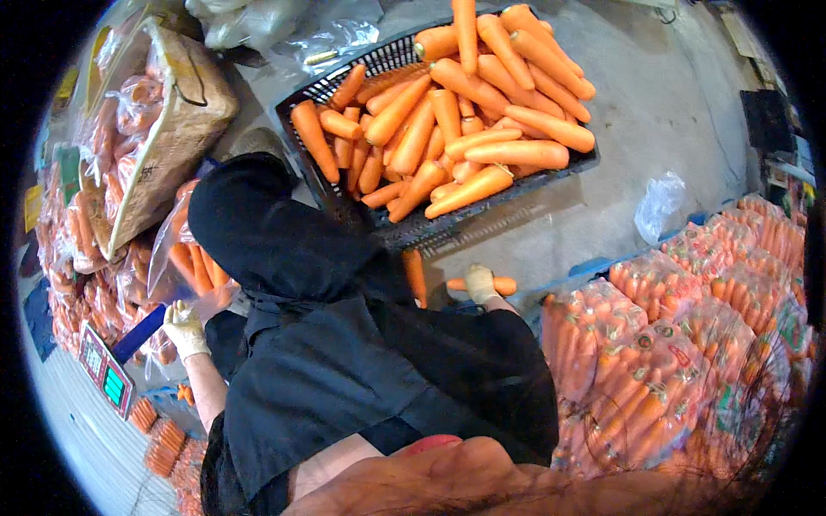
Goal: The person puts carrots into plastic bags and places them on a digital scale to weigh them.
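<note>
My left hand [184, 326], in a pale glove, grips the edge of a clear plastic bag [169, 248] with several carrots in it, beside the blue post of a digital scale [106, 374]. Gloved too, my right hand [479, 284] is closed around the middle of a carrot [505, 286], whose two ends show on either side. Above it, a black plastic crate [497, 193] is heaped with loose carrots [413, 138]. Another carrot [414, 274] lies between the crate and my dark clothing, partly hidden.
Bagged carrots [652, 374] are stacked at the right. A woven sack [187, 122] of bagged carrots stands at the upper left, with more bags below it. A crumpled plastic bag [659, 206] lies on the concrete floor. Clear plastic [342, 42] lies behind the crate.
</note>
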A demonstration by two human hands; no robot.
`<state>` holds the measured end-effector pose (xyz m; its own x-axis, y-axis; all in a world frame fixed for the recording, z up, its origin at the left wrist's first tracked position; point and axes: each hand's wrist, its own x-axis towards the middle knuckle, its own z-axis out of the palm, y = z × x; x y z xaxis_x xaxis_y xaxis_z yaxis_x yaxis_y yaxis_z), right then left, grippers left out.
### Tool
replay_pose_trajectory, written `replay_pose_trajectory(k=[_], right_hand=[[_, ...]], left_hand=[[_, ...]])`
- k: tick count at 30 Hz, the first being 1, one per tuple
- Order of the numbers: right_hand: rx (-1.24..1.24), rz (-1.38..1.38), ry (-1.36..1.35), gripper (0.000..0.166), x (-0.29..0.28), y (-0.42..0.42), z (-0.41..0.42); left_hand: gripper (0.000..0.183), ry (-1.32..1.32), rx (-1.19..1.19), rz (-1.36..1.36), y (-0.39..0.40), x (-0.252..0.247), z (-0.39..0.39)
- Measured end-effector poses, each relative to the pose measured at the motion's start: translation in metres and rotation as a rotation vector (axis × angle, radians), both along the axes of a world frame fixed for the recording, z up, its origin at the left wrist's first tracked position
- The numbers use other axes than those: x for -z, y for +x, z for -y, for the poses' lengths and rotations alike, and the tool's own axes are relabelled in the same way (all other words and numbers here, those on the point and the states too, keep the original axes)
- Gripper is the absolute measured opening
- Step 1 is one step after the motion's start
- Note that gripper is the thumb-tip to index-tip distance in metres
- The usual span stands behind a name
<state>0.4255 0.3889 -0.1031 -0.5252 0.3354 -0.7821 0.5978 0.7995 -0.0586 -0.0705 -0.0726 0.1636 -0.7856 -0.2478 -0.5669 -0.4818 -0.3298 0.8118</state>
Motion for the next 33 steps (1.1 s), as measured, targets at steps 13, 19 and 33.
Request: replay_pose_trajectory(k=[13, 19, 33], right_hand=[[0.199, -0.317, -0.398, 0.034, -0.01, -0.101, 0.059], [0.263, -0.329, -0.472, 0.038, -0.011, -0.098, 0.039], [0.445, -0.24, -1.585, 0.042, -0.269, -0.426, 0.118]], left_hand=[[0.017, 0.042, -0.098, -0.078, 0.006, 0.014, -0.011], [0.014, 0.045, -0.124, -0.094, 0.027, 0.006, -0.01], [0.033, 0.444, -0.239, -0.226, 0.054, -0.016, -0.033]])
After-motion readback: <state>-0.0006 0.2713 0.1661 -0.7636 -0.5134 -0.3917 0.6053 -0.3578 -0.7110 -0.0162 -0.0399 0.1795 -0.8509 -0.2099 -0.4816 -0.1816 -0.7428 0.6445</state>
